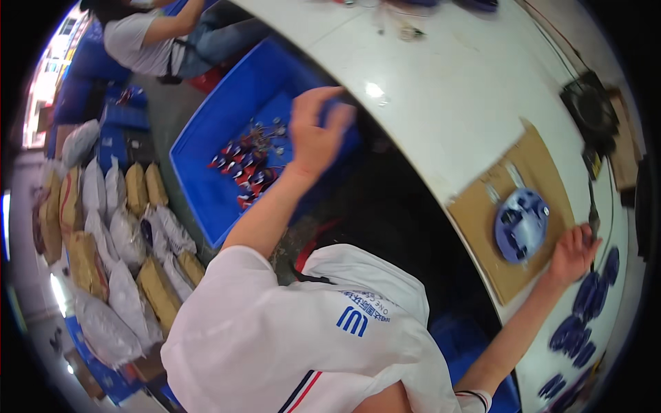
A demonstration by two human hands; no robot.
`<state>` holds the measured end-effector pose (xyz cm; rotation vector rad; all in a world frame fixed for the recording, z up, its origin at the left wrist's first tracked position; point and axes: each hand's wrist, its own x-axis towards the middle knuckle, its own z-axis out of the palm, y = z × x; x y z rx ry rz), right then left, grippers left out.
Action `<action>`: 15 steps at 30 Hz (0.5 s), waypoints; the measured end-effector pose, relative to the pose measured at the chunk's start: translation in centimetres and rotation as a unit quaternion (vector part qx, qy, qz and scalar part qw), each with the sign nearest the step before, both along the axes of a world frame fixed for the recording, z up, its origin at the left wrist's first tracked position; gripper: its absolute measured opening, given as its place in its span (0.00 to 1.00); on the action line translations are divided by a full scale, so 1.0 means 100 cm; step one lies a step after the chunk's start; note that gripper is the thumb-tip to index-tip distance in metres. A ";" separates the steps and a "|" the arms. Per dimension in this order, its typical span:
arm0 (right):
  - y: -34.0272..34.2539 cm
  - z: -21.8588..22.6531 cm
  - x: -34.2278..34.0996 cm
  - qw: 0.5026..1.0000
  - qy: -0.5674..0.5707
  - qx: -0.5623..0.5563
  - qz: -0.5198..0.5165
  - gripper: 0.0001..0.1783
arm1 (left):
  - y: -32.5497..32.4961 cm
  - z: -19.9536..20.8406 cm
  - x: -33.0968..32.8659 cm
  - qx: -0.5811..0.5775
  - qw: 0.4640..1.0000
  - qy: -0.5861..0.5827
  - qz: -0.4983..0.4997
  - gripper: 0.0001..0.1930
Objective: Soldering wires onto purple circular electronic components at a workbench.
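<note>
My left hand (318, 134) is over the far right part of a large blue bin (201, 148), fingers apart, with nothing visible in it; its fingertips are slightly blurred. Inside the bin lies a pile of small red, white and dark blue parts with wires (248, 165). At the right of the white table, my right hand (573, 256) is closed around a slim dark tool (593, 219), whose kind I cannot make out. Left of that hand, a blue-purple oval housing (522, 227) rests on a cardboard sheet (490, 265), its inner side facing up.
Several dark blue oval parts (585, 296) lie along the table's right side. A small black fan (591, 103) stands at the back right. Filled sacks (127, 234) are stacked on the floor at left. Another person (155, 41) sits beyond the bin.
</note>
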<state>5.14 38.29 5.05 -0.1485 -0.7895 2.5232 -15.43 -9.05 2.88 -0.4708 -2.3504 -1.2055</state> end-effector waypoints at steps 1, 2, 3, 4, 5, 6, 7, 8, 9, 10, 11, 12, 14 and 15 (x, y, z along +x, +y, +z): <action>-0.005 0.008 0.000 1.000 -0.014 -0.006 -0.015 0.14 | -0.038 -0.019 -0.004 0.040 0.994 -0.084 0.063 0.18; -0.006 0.009 -0.001 0.999 -0.022 -0.006 -0.022 0.13 | -0.077 -0.038 -0.005 0.081 0.975 -0.167 0.123 0.17; -0.003 0.006 -0.004 0.999 -0.030 -0.007 -0.028 0.12 | -0.118 -0.062 0.006 0.029 0.962 -0.246 0.115 0.21; -0.003 0.007 -0.007 0.999 -0.031 -0.030 -0.029 0.09 | -0.139 -0.078 0.026 -0.061 0.937 -0.335 0.073 0.22; -0.003 0.008 -0.009 0.998 -0.033 -0.052 -0.032 0.08 | -0.157 -0.095 0.047 -0.147 0.895 -0.420 0.027 0.23; 0.000 0.006 -0.006 0.997 -0.042 -0.051 -0.026 0.08 | -0.154 -0.089 0.057 -0.143 0.892 -0.428 0.032 0.23; 0.002 0.006 -0.004 0.998 -0.032 -0.059 -0.015 0.07 | -0.144 -0.071 0.061 -0.161 0.881 -0.445 -0.018 0.19; 0.004 0.006 -0.004 0.997 -0.022 -0.068 -0.005 0.08 | -0.134 -0.060 0.061 -0.177 0.867 -0.461 -0.069 0.16; 0.002 0.007 -0.006 0.997 -0.028 -0.065 0.002 0.08 | -0.123 -0.056 0.060 -0.197 0.943 -0.268 -0.027 0.15; 0.000 0.007 -0.008 0.997 -0.029 -0.068 0.006 0.08 | -0.112 -0.060 0.059 -0.207 0.976 -0.063 0.015 0.14; 0.001 0.007 -0.007 0.997 -0.032 -0.073 0.007 0.08 | -0.101 -0.066 0.076 -0.202 0.977 -0.071 0.017 0.14; 0.001 0.006 -0.007 0.996 -0.034 -0.078 0.009 0.08 | -0.089 -0.070 0.107 -0.025 0.946 -0.320 -0.056 0.11; 0.002 0.008 -0.009 0.996 -0.037 -0.082 0.011 0.08 | -0.088 -0.127 0.151 0.326 0.700 -0.635 -0.028 0.10; 0.002 0.009 -0.010 0.996 -0.042 -0.073 0.005 0.07 | -0.095 -0.181 0.170 0.477 0.533 -0.696 0.067 0.12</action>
